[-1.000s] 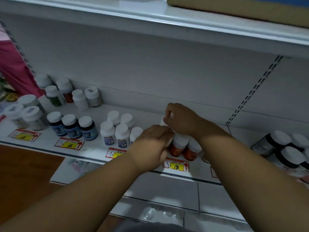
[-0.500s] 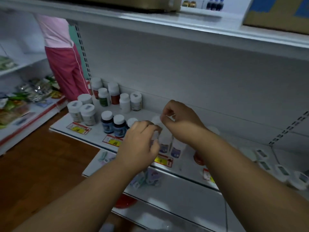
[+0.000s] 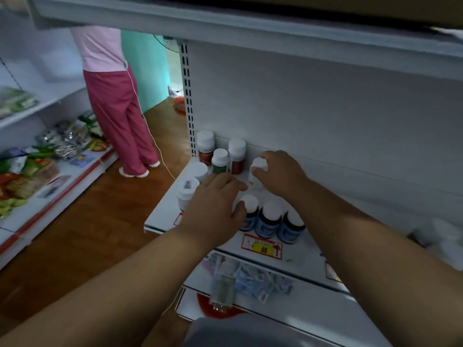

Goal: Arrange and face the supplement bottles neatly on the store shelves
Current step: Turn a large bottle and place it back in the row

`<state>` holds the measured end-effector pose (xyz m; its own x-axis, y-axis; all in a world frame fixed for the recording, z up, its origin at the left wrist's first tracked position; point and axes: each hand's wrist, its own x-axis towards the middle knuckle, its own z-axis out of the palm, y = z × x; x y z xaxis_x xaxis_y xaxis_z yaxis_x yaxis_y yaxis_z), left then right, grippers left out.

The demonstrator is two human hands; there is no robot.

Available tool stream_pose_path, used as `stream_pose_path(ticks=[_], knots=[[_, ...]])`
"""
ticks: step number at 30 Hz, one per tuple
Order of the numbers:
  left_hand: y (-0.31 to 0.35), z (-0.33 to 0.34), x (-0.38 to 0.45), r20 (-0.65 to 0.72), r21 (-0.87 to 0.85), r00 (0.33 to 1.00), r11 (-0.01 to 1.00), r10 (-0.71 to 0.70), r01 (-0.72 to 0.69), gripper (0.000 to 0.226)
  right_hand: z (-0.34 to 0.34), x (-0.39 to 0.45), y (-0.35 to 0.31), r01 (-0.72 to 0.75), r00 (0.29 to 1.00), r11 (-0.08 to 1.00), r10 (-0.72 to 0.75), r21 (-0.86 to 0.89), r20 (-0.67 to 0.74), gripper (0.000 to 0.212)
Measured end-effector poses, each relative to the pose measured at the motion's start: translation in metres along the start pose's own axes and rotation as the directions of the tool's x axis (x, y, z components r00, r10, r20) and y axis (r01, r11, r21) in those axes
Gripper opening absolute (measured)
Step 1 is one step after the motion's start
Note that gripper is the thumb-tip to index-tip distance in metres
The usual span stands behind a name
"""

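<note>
Supplement bottles stand at the left end of a white shelf (image 3: 160,222). Along the front is a row of three blue-labelled bottles (image 3: 269,220) behind a price tag marked 68 (image 3: 263,249). At the back are two red-brown bottles (image 3: 206,147), a green-labelled bottle (image 3: 220,160) and, further left, white bottles (image 3: 188,194). My right hand (image 3: 279,175) grips a white bottle (image 3: 258,169) near the back panel. My left hand (image 3: 215,209) hovers over the shelf with fairly straight fingers, its thumb against the cap of the leftmost blue bottle. What lies under its palm is hidden.
A person in pink trousers (image 3: 117,108) stands in the aisle to the left, beside low shelves of snack packets (image 3: 30,166). A shelf (image 3: 225,21) overhangs close above. The lower shelf holds loose packets (image 3: 250,279). More blurred bottles (image 3: 436,236) sit far right.
The view swung left along the shelf. Both hands left the orange bottles and moved to the left-end group; my right hand now holds a white bottle at the back.
</note>
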<state>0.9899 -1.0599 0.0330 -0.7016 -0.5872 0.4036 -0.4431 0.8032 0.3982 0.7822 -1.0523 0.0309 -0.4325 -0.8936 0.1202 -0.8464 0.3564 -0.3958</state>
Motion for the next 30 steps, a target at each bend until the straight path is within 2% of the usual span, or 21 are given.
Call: stream_pose_path(ticks=[4, 8, 11, 15, 18, 20, 23, 25, 27, 30], knots=[[-0.017, 0.002, -0.001, 0.022, -0.041, 0.999, 0.999, 0.036, -0.035, 0.029, 0.019, 0.028, -0.009, -0.067, 0.992, 0.970, 0.091, -0.234, 0.091, 0.045], [-0.032, -0.003, 0.001, 0.022, -0.046, 0.997, 0.996, 0.075, -0.074, 0.027, 0.033, 0.039, -0.015, -0.110, 0.994, 0.938, 0.109, -0.328, -0.022, 0.038], [-0.040, -0.006, 0.001, 0.030, -0.059, 0.996, 0.995, 0.079, -0.077, 0.027, 0.036, 0.042, -0.014, -0.175, 0.984, 0.931, 0.174, -0.320, -0.030, 0.032], [-0.042, 0.001, 0.007, 0.037, -0.100, 0.997, 0.993, 0.073, -0.069, 0.028, 0.027, 0.037, -0.006, -0.166, 0.985, 0.965, 0.173, -0.204, 0.018, 0.026], [-0.034, 0.010, 0.011, 0.038, -0.142, 0.998, 0.989, 0.049, -0.043, 0.034, 0.009, 0.021, -0.003, -0.076, 0.997, 0.997, 0.075, -0.033, -0.035, 0.014], [-0.027, 0.014, 0.016, -0.007, -0.174, 1.000, 0.985, 0.011, -0.012, 0.041, -0.013, 0.004, -0.001, -0.036, 0.995, 0.993, 0.046, 0.111, -0.086, 0.014], [-0.012, 0.021, 0.029, -0.095, -0.235, 0.995, 0.972, -0.031, 0.008, 0.049, -0.055, -0.032, 0.001, -0.035, 0.996, 0.924, 0.065, 0.380, -0.066, 0.021], [0.002, 0.027, 0.038, -0.049, -0.286, 0.998, 0.958, -0.026, 0.011, 0.055, -0.082, -0.058, 0.004, -0.024, 0.998, 0.858, 0.050, 0.513, -0.037, 0.027], [0.021, 0.036, 0.044, 0.019, -0.340, 1.000, 0.940, 0.017, -0.010, 0.053, -0.103, -0.078, 0.011, -0.010, 0.998, 0.849, 0.039, 0.528, -0.043, 0.024], [0.055, 0.050, 0.045, -0.013, -0.433, 0.999, 0.900, 0.042, -0.043, 0.046, -0.119, -0.099, 0.034, -0.047, 0.988, 0.859, 0.115, 0.510, -0.102, 0.016]])
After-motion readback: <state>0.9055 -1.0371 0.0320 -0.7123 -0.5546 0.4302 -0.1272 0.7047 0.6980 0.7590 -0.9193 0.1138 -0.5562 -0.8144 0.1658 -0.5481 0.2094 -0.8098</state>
